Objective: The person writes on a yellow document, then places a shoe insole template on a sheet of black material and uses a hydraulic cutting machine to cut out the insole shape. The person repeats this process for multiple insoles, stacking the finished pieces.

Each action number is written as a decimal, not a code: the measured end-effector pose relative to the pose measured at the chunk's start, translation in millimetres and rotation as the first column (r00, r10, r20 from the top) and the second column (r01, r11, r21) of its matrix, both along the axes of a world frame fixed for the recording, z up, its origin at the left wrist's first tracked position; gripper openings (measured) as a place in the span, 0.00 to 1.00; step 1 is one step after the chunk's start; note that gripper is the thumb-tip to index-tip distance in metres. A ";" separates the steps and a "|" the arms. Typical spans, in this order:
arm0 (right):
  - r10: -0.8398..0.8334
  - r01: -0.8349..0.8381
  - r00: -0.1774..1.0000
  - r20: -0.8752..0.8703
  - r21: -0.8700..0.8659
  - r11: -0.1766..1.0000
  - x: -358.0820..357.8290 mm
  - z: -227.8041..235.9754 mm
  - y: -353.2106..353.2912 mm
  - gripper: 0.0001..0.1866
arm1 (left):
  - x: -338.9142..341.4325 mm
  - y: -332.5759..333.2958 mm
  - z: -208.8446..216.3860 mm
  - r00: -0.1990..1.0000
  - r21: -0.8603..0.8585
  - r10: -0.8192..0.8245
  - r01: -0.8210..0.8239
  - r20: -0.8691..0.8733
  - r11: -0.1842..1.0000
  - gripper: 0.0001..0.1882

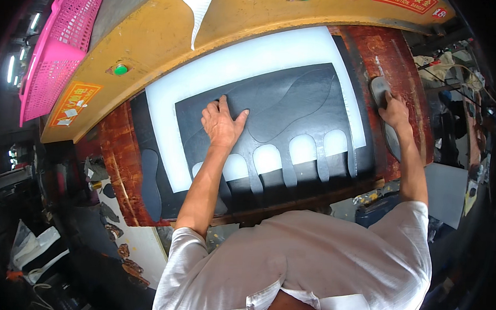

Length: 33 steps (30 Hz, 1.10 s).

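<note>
A black sheet [285, 95] lies on a white board [242, 51], with curved sole-shaped lines cut into it. Along its near edge are several rounded gaps, with narrow strips of sheet between them. My left hand [224, 123] presses on the sheet's left part, fingers spread and holding nothing. At the right, my right hand [397, 112] has its fingers curled around the middle of a grey sole-shaped piece [393, 143] on the red-brown bench. The hand hides part of the piece. One dark sole-shaped piece [150, 186] lies at the bench's left end.
A yellow machine beam [169, 55] with green buttons [120, 70] spans the far side of the red-brown bench [119, 154]. A pink basket [63, 50] stands at the far left. White material [194, 3] hangs over the beam. A grey panel [447, 193] is beyond my right arm.
</note>
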State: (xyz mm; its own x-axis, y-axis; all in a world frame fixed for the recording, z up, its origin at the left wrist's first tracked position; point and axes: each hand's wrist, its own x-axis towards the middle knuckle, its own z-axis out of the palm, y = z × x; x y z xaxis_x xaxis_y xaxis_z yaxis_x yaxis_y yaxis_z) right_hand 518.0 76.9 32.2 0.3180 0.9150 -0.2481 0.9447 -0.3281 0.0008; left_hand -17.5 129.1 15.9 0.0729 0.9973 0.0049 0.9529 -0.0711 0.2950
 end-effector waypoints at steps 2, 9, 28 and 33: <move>0.201 -0.175 0.976 -0.089 0.235 0.956 -56.3 0.6 22.6 0.35 | 4.8 5.6 -0.5 0.998 0.056 -0.054 0.053 0.012 0.997 0.43; 0.687 -0.621 0.670 -0.281 0.295 0.726 -313.4 0.7 141.2 0.32 | 20.2 1.3 -23.6 0.978 0.274 -0.155 0.112 0.142 0.955 0.44; 0.292 -0.610 0.505 -0.812 -0.096 0.787 -332.3 13.3 199.7 0.21 | 3.1 14.0 -24.0 0.829 0.318 -0.069 -0.135 0.555 0.938 0.21; 0.662 -0.572 0.657 -0.361 0.332 0.750 -332.0 -34.0 170.0 0.16 | -153.8 9.8 123.9 0.543 0.262 0.234 -0.683 0.806 0.682 0.14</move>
State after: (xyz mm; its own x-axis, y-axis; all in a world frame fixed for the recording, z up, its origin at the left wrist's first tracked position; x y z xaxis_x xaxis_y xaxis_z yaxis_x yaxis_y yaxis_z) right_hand 186.0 246.9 -1.8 -0.4364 0.8994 -0.0269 0.8091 0.3792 -0.4489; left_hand -171.4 139.0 139.8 -0.6436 0.6940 0.3228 0.4221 -0.0300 0.9060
